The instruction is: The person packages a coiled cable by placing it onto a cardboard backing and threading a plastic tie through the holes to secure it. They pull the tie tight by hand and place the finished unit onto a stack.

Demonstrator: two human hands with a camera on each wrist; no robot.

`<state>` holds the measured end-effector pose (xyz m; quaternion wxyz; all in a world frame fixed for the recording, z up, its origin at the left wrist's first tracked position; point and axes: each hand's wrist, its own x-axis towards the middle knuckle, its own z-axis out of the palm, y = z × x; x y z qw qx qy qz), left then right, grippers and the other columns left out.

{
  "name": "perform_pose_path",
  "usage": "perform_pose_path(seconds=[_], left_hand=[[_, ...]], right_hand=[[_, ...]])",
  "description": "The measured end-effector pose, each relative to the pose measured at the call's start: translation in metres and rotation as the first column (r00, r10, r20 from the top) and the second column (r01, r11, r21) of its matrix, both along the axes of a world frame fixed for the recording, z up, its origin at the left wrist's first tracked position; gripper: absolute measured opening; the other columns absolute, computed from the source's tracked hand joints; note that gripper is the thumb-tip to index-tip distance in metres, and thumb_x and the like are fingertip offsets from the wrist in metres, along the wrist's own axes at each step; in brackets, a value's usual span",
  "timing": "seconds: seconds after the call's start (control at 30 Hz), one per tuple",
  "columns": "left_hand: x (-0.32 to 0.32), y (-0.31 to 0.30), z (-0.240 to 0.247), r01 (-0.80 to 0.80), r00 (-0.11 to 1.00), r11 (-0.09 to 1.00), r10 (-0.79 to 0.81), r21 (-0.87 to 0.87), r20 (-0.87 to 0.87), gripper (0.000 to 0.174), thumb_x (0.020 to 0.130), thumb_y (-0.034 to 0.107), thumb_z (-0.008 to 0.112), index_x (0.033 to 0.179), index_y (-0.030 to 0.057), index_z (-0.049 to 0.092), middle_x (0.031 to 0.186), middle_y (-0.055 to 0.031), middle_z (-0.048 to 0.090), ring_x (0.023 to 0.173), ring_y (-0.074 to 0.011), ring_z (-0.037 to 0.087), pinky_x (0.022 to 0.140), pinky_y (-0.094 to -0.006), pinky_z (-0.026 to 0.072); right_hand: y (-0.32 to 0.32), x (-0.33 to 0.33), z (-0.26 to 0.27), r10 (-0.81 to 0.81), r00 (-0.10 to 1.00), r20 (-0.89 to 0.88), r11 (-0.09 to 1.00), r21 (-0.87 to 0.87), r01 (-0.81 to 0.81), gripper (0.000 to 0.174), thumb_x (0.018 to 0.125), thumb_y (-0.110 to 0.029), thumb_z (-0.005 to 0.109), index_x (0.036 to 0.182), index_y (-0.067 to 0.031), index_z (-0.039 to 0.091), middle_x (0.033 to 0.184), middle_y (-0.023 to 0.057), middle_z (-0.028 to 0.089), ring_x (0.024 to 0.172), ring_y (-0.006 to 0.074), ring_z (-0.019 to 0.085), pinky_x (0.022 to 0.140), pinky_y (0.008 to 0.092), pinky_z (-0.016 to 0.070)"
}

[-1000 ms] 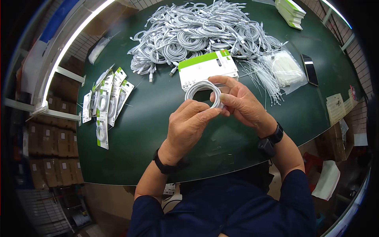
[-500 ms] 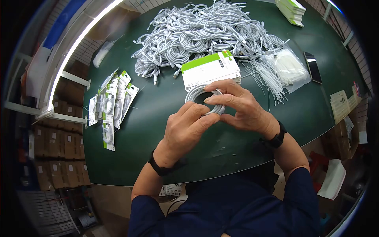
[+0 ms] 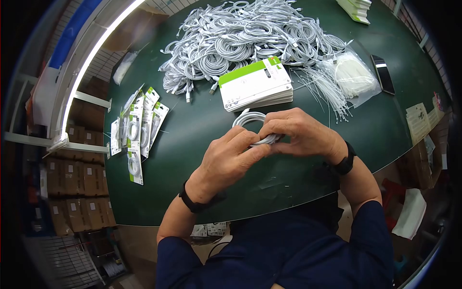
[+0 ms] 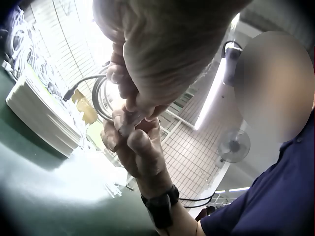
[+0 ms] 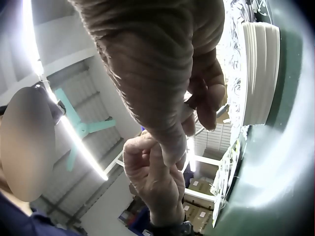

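Observation:
Both hands hold a coiled white cable (image 3: 249,117) low over the table, in front of a stack of printed cards. My left hand (image 3: 225,156) pinches the coil's near left side between thumb and fingers. On its near right side, my right hand (image 3: 304,133) grips it with bent fingers, and the two thumbs nearly meet. In the left wrist view, a cable plug (image 4: 69,93) sticks out from the coil. The fingers hide the coil's near part.
Behind the card stack (image 3: 255,82) lies a large heap of coiled cables (image 3: 231,48). Loose cable ties (image 3: 325,91), a clear bag of ties (image 3: 356,77) and a phone (image 3: 383,74) lie to the right. Carded cables (image 3: 134,132) overlap at the left.
Both hands have come slightly lower with the coil. The right hand's fingers have moved from the coil's far right side to its near right side, bending more around it.

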<state>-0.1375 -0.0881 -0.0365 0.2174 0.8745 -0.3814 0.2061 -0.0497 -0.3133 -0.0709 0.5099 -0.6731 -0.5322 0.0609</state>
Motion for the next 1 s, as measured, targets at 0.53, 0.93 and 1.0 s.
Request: perform_pose_path(seconds=[0.53, 0.93, 1.0], left_hand=[[0.007, 0.010, 0.008, 0.119, 0.986, 0.990, -0.109, -0.075, 0.129, 0.024, 0.075, 0.005, 0.078, 0.099, 0.0072, 0.072, 0.093, -0.0052, 0.062, 0.082, -0.0217, 0.065, 0.062, -0.0324, 0.0559], [0.060, 0.014, -0.014, 0.161, 0.987, 0.965, -0.151, -0.207, 0.060, 0.028, 0.073, -0.002, 0.079, 0.097, 0.0106, 0.072, 0.104, -0.0058, 0.068, 0.102, -0.0274, 0.070, 0.081, -0.0376, 0.0605], [0.065, 0.013, -0.017, 0.161, 0.987, 0.962, -0.152, -0.220, 0.055, 0.028, 0.073, -0.003, 0.079, 0.097, 0.0102, 0.072, 0.106, -0.0059, 0.069, 0.104, -0.0277, 0.070, 0.083, -0.0382, 0.0604]], right_hand=[[-0.008, -0.004, 0.017, -0.158, 0.929, 0.334, 0.973, 0.215, 0.088, 0.035, 0.080, -0.004, 0.085, 0.112, -0.0029, 0.071, 0.097, 0.0133, 0.073, 0.081, 0.0309, 0.074, 0.069, 0.0380, 0.0603], [-0.006, 0.010, -0.001, -0.381, 0.840, 0.386, 0.912, 0.307, 0.273, 0.034, 0.078, -0.001, 0.087, 0.107, -0.0045, 0.070, 0.095, 0.0112, 0.075, 0.081, 0.0276, 0.075, 0.069, 0.0357, 0.0622], [-0.006, 0.013, -0.002, -0.398, 0.837, 0.377, 0.904, 0.316, 0.288, 0.034, 0.077, -0.001, 0.087, 0.107, -0.0042, 0.070, 0.095, 0.0115, 0.075, 0.082, 0.0281, 0.076, 0.069, 0.0361, 0.0627]])
